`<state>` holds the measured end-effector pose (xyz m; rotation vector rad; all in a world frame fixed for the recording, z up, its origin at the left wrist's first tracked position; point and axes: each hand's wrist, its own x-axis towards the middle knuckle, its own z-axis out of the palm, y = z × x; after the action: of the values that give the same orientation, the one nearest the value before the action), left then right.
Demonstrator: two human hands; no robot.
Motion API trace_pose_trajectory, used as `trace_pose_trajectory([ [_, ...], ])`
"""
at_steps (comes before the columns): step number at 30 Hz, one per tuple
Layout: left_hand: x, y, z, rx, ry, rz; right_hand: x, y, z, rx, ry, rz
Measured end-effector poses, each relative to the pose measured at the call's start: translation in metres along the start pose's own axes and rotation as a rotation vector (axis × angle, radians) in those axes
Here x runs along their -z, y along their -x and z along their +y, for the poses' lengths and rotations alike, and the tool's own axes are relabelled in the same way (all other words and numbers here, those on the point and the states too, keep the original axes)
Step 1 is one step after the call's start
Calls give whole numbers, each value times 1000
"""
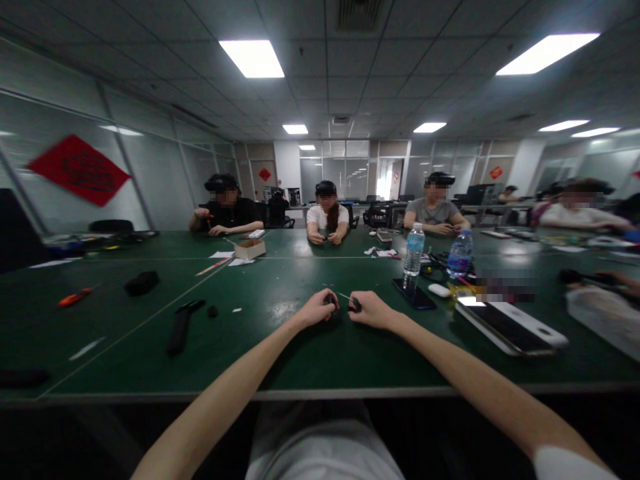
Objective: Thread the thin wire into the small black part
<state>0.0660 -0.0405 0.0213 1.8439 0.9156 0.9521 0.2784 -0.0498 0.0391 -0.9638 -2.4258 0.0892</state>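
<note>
My left hand (317, 309) is curled closed around a small dark object (331, 301); its kind is too small to make out. Just right of it, my right hand (371, 311) grips what looks like a small screwdriver (355, 305), dark at the handle, with a thin pale shaft pointing up and left toward the left hand. A narrow gap separates the two hands, both held low over the green table (280, 363). To the left lie a black handle-shaped piece (180, 328) and a small black round part (213, 311).
At far left are an orange-handled screwdriver (75, 297) and a black block (142, 283). On the right stand two water bottles (413, 251), near a dark phone (414, 294), a white mouse (439, 291) and a white-edged device (510, 325). Several people sit opposite, beyond an open box (249, 250).
</note>
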Motion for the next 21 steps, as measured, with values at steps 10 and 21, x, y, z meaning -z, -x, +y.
trace_pose_trajectory([
  [10,-2,-2,-6,-2,60,5,-5,-1,-13,84,-26,56],
  [21,-5,1,-2,-71,62,-68,-17,1,-8,36,-158,97],
])
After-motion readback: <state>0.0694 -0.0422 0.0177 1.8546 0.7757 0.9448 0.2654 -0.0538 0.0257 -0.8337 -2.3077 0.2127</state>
